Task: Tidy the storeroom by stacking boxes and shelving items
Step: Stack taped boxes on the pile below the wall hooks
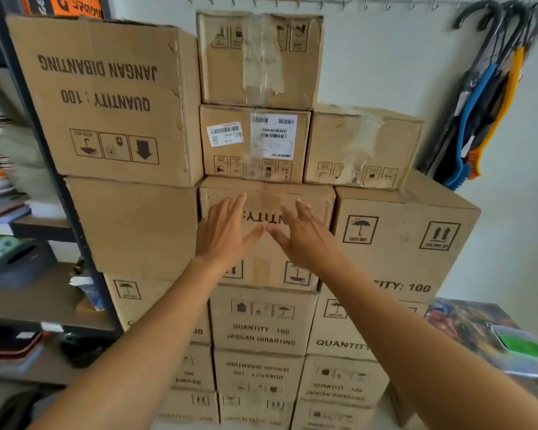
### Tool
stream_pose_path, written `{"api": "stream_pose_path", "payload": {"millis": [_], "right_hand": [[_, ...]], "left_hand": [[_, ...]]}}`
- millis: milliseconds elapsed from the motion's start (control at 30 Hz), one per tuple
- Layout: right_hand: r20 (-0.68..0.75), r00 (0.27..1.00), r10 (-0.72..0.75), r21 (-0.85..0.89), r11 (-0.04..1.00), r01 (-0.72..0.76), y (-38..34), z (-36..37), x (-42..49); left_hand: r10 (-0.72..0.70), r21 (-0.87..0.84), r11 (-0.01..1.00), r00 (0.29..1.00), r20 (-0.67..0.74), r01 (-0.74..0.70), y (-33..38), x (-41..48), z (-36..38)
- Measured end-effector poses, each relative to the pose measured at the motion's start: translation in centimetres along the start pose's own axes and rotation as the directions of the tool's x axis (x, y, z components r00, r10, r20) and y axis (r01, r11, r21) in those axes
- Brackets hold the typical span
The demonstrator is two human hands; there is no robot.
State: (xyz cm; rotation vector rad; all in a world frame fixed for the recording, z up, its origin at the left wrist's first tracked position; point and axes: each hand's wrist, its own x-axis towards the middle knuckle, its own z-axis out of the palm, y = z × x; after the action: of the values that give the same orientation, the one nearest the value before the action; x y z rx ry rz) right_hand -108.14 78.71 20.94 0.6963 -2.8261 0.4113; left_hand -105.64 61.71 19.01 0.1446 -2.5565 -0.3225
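A wall of brown cardboard boxes fills the middle of the view, stacked several rows high. My left hand (pixel 222 232) and my right hand (pixel 305 235) are both stretched out with straight fingers over the front of the middle box (pixel 267 274), which is printed upside down with "QUANTITY". The two thumbs nearly meet at its centre. I cannot tell whether the palms touch the cardboard. On top of that box sit a labelled box (pixel 255 144) and a taped box (pixel 362 148), with another taped box (pixel 260 60) above. Neither hand grips anything.
A dark metal shelf rack (pixel 59 187) stands at the left with books, papers and a tissue box. Closed umbrellas (pixel 491 97) hang from wall hooks at the right. A low surface with a colourful cover (pixel 466 324) and a green item sits at the lower right.
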Motion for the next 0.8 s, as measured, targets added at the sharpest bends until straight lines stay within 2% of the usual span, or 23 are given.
{"api": "stream_pose_path", "payload": {"millis": [167, 400, 600, 800], "right_hand": [[0.128, 0.992, -0.003, 0.086, 0.996, -0.008, 0.4, 5.5, -6.8], [0.253, 0.963, -0.091, 0.155, 0.987, 0.052, -1.1, 10.6, -14.7], [0.341, 0.921, -0.188, 0.159, 0.977, 0.141, -5.4, 14.5, -20.0], [0.448, 0.854, -0.264, 0.191, 0.962, 0.197, -11.0, 19.3, -25.4]], "left_hand": [[-0.169, 0.009, 0.986, 0.975, 0.143, 0.169, -0.5, -9.5, 1.9], [-0.318, 0.094, 0.948, 0.902, 0.291, 0.304, -2.0, -21.6, 2.4], [-0.443, 0.117, 0.895, 0.835, 0.327, 0.430, -4.6, -30.0, 1.7], [-0.537, 0.034, 0.818, 0.739, 0.407, 0.575, -7.5, -39.4, 0.4]]}}
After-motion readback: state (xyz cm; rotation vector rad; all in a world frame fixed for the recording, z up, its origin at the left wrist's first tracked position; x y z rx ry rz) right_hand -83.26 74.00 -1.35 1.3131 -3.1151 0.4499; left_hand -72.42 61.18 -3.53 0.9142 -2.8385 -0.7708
